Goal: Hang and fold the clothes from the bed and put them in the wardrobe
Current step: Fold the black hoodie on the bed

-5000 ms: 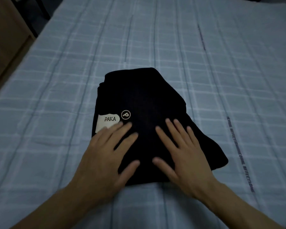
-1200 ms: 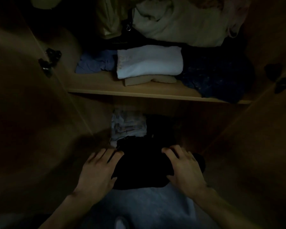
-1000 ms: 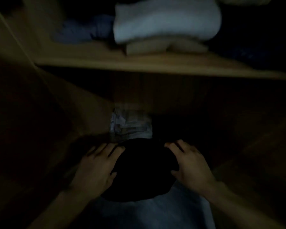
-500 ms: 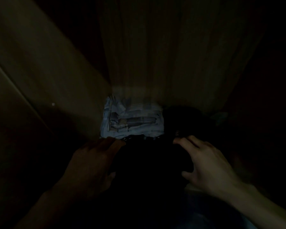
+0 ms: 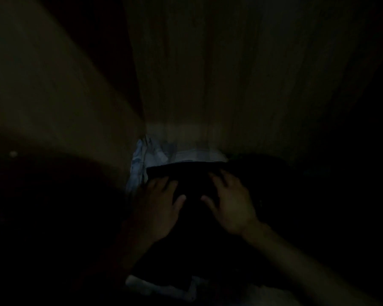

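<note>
The folded black garment (image 5: pixel 192 180) sits low inside the wardrobe (image 5: pixel 230 74), its far edge lying over a pale blue patterned piece of clothing (image 5: pixel 148 155) that is tucked into the back left corner where the side panel meets the rear wall. Both hands are flat on top of the dark cloth. The left hand (image 5: pixel 158 206) lies on its left side, fingers straight and spread, thumb angled inward: a released grip, pressing rather than clutching. The right hand (image 5: pixel 230 202) rests just beside it on the right half, fingers likewise stretched forward and splayed, nothing pinched or curled around. The two thumbs point toward each other, a little apart. It is very dim in here, and the near edge of the garment melts into shadow. Lower down, near the bottom of the view, a pale strip of fabric (image 5: pixel 159 288) shows faintly; what it belongs to is hard to tell. The wooden back panel rises plain and brown above everything.
</note>
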Demonstrator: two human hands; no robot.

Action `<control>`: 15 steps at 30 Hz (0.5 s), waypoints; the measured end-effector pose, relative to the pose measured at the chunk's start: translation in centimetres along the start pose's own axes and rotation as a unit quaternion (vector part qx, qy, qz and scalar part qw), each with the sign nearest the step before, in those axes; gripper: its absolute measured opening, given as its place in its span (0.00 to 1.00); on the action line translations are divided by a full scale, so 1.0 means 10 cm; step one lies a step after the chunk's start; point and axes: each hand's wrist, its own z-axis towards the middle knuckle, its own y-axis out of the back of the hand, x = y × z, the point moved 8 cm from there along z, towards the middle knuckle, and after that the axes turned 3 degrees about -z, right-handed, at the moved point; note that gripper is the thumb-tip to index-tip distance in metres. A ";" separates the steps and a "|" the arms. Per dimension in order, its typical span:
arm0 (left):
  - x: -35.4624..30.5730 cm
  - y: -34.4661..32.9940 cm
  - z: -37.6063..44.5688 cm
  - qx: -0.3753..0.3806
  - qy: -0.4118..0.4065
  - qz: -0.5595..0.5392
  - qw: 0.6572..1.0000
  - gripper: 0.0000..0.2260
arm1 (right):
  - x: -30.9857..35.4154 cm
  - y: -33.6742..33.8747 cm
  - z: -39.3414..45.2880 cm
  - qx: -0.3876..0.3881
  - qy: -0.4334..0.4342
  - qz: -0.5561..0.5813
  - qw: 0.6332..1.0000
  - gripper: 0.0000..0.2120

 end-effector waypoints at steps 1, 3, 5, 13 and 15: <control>0.01 -0.37 -0.07 0.063 0.031 0.008 0.997 0.36 | 0.04 -0.39 -0.11 0.044 0.002 0.002 0.999 0.35; 0.08 -0.98 -0.21 0.102 0.044 -0.005 0.994 0.44 | 0.08 -1.15 -0.34 0.128 0.023 -0.010 0.991 0.42; 0.25 -1.34 -0.22 0.085 0.054 -0.019 0.995 0.40 | -0.11 -1.52 -0.41 0.115 0.009 -0.012 0.993 0.38; 0.37 -1.53 -0.18 0.023 0.038 -0.062 0.997 0.33 | -0.22 -1.74 -0.37 0.045 0.004 -0.008 0.999 0.34; 0.37 -1.53 -0.16 0.021 0.037 -0.059 0.997 0.33 | -0.21 -1.76 -0.37 0.053 0.004 -0.007 0.999 0.34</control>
